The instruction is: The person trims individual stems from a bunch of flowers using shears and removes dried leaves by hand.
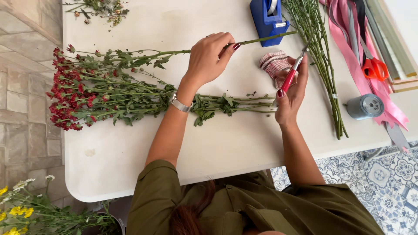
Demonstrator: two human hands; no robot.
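Two hands are working over a white table [130,152]; the left hand [209,58] is pinching one green flower stem [261,40] between thumb and fingers, closed around it and holding it above the tabletop; the right hand [292,89] is wrapping its fingers around red-handled snips [291,77], whose blades are pointing toward the stem's cut end; a bunch of red flowers [82,93] is lying beneath the left wrist; a blue tape dispenser [266,19] is sitting just beyond the stem.

Round printed label on grey spool [365,106]
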